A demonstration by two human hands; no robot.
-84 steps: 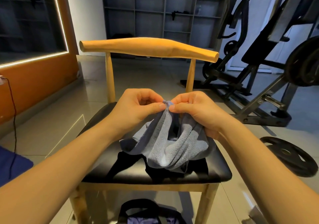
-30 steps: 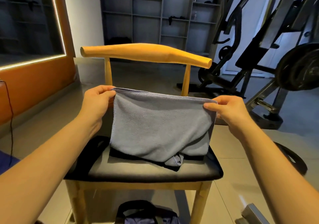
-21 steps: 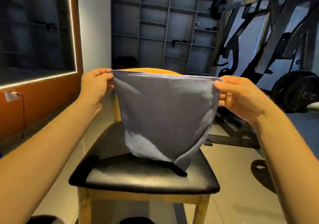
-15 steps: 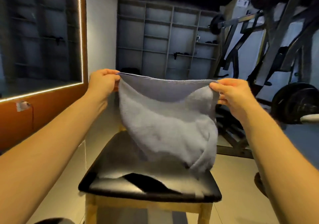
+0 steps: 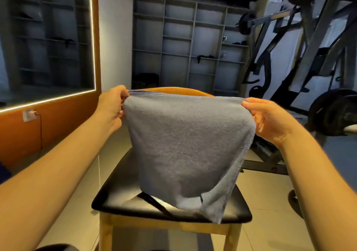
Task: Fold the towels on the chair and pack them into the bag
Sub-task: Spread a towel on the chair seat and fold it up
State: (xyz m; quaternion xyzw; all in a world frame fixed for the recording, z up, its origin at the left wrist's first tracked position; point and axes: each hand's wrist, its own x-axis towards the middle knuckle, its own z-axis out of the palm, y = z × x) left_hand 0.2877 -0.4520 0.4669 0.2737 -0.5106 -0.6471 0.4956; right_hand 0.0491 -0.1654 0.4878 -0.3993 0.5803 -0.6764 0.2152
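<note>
grey towel: 1. chair: 1. hands: 2, left hand and right hand. dark cloth strip on the seat: 1. shelving unit: 1. lit mirror: 1. wall socket: 1. weight plates, far right: number unclear.

The grey towel is being raised from the chair seat, where it was bunched 2.8 s ago, and is now being held spread and hanging. The left hand and right hand, earlier pinching together at one spot, are being kept wide apart at its top corners.
</note>
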